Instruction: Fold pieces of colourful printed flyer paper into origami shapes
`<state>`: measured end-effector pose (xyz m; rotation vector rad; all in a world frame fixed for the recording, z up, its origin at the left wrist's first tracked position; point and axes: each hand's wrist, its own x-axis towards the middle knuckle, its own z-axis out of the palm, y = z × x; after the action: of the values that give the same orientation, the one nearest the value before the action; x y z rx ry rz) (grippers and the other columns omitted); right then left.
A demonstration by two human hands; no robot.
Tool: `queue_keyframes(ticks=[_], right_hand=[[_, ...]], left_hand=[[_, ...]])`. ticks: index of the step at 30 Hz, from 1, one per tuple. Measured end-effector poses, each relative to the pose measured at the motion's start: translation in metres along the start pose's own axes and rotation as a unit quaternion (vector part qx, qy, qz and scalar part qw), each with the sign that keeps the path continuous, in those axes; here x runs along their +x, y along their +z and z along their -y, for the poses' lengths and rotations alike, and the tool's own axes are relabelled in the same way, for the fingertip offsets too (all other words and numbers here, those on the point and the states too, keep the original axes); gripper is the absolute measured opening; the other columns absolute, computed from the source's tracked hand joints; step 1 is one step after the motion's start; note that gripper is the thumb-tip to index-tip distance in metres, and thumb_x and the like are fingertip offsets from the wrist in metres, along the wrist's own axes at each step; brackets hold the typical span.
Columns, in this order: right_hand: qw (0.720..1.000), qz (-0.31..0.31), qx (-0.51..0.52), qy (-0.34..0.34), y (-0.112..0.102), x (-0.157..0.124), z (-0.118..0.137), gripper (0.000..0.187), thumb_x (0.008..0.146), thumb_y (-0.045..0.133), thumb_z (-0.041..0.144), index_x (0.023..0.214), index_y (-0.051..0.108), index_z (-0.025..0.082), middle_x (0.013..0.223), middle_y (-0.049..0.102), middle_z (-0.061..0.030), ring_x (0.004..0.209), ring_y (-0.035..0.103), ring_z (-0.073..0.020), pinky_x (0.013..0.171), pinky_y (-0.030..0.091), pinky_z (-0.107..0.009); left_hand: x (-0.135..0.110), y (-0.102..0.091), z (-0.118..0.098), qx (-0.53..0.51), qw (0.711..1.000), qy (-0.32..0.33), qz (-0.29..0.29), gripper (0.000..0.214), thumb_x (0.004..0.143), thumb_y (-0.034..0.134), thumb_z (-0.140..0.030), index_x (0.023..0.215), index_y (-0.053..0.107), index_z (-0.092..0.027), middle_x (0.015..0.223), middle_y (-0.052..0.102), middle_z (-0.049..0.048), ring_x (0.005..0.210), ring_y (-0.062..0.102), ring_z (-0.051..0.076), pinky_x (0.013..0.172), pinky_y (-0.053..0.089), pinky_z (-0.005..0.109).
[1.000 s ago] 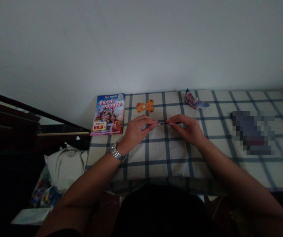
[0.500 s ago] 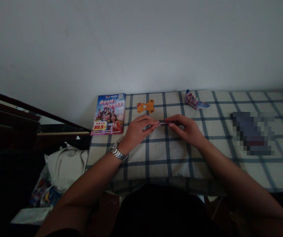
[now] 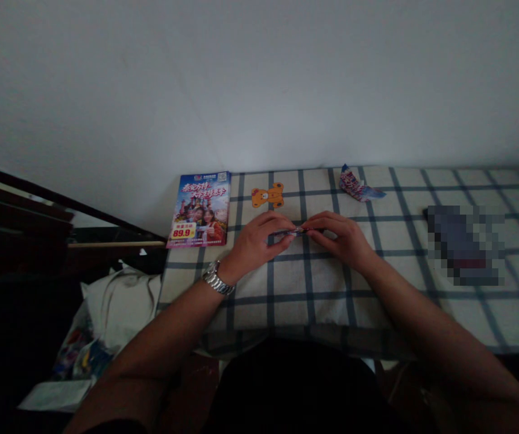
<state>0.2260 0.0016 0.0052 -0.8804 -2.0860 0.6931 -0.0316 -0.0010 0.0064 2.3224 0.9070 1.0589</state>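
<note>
Between my hands, low over the checked tablecloth, is a small folded piece of printed paper (image 3: 298, 230), seen almost edge-on. My left hand (image 3: 258, 242), with a metal watch at the wrist, pinches its left end between thumb and fingers. The right end sits in the pinch of my right hand (image 3: 343, 239). Fingertips of both hands nearly meet at the middle, and they hide much of the paper. Just beyond the left hand lies a flat orange bear cutout (image 3: 267, 196). Behind the right hand rests a folded blue and pink paper shape (image 3: 358, 185).
A stack of colourful leaflets (image 3: 199, 211) lies at the table's left end. A dark, pixelated flat object (image 3: 460, 244) is on the right. The wall (image 3: 286, 84) borders the checked tablecloth (image 3: 286, 301). White bags (image 3: 121, 304) stand below at left.
My left thumb and fingers have spread a little, and more of the paper shows between them. My right fingertips have shifted slightly left and down along it.
</note>
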Motion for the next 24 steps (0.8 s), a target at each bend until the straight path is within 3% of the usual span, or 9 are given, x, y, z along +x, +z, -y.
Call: queue_keyframes(ticks=[4, 9, 13, 15, 17, 21, 24], right_hand=[[1.000, 0.012, -0.003, -0.020, 0.001, -0.001, -0.001, 0.016, 0.103, 0.064, 0.030, 0.113, 0.076, 0.026, 0.109, 0.078, -0.0077, 0.101, 0.075, -0.0233, 0.091, 0.062, -0.039], [1.000, 0.016, -0.016, -0.010, 0.005, -0.002, 0.000, 0.015, 0.104, 0.064, 0.031, 0.112, 0.075, 0.026, 0.106, 0.078, -0.0067, 0.098, 0.075, -0.0231, 0.088, 0.063, -0.038], [0.997, -0.059, -0.052, -0.007, 0.005, -0.001, 0.004, 0.023, 0.100, 0.069, 0.030, 0.123, 0.069, 0.027, 0.117, 0.074, -0.0093, 0.111, 0.071, -0.0272, 0.096, 0.060, -0.045], [0.990, -0.114, -0.083, -0.006, 0.004, 0.000, 0.005, 0.022, 0.097, 0.073, 0.032, 0.119, 0.069, 0.027, 0.117, 0.073, -0.0105, 0.114, 0.069, -0.0296, 0.099, 0.058, -0.049], [0.985, -0.145, -0.092, 0.008, 0.004, -0.001, 0.007, 0.014, 0.097, 0.073, 0.034, 0.108, 0.070, 0.027, 0.105, 0.073, -0.0090, 0.102, 0.070, -0.0283, 0.091, 0.060, -0.047], [0.995, -0.082, -0.034, 0.051, 0.008, -0.003, 0.009, 0.013, 0.100, 0.068, 0.038, 0.097, 0.070, 0.025, 0.086, 0.072, -0.0036, 0.074, 0.067, -0.0193, 0.068, 0.059, -0.034], [0.995, -0.048, 0.038, 0.079, 0.015, -0.003, 0.009, 0.017, 0.101, 0.068, 0.041, 0.101, 0.071, 0.025, 0.095, 0.075, -0.0041, 0.081, 0.072, -0.0189, 0.072, 0.063, -0.032]], left_hand=[[0.000, 0.003, -0.001, 0.001, 1.000, 0.002, 0.015, 0.014, 0.100, 0.071, -0.028, 0.113, 0.067, -0.023, 0.113, 0.070, 0.0046, 0.108, 0.069, 0.018, 0.099, 0.058, 0.037], [-0.002, 0.011, -0.003, -0.006, 1.000, -0.021, 0.001, 0.005, 0.100, 0.066, -0.018, 0.102, 0.065, -0.022, 0.101, 0.069, 0.0015, 0.094, 0.067, 0.015, 0.085, 0.056, 0.030], [-0.002, 0.015, -0.003, 0.006, 0.998, -0.048, -0.047, 0.011, 0.096, 0.067, -0.011, 0.098, 0.063, -0.021, 0.098, 0.067, 0.0010, 0.093, 0.066, 0.015, 0.085, 0.054, 0.030], [-0.001, 0.016, -0.002, 0.020, 0.995, -0.068, -0.070, 0.012, 0.095, 0.068, -0.010, 0.097, 0.062, -0.021, 0.099, 0.067, 0.0015, 0.094, 0.066, 0.016, 0.086, 0.054, 0.031], [-0.001, 0.015, -0.001, 0.029, 0.992, -0.085, -0.085, 0.012, 0.095, 0.068, -0.011, 0.097, 0.063, -0.021, 0.100, 0.068, 0.0020, 0.095, 0.066, 0.017, 0.087, 0.055, 0.033], [0.000, 0.016, -0.001, 0.032, 0.991, -0.085, -0.096, 0.011, 0.096, 0.068, -0.012, 0.097, 0.063, -0.021, 0.102, 0.069, 0.0026, 0.098, 0.067, 0.018, 0.089, 0.055, 0.034], [0.000, 0.018, -0.002, 0.022, 0.994, -0.073, -0.085, 0.012, 0.097, 0.068, -0.011, 0.100, 0.063, -0.022, 0.109, 0.072, 0.0030, 0.104, 0.069, 0.019, 0.094, 0.056, 0.036]])
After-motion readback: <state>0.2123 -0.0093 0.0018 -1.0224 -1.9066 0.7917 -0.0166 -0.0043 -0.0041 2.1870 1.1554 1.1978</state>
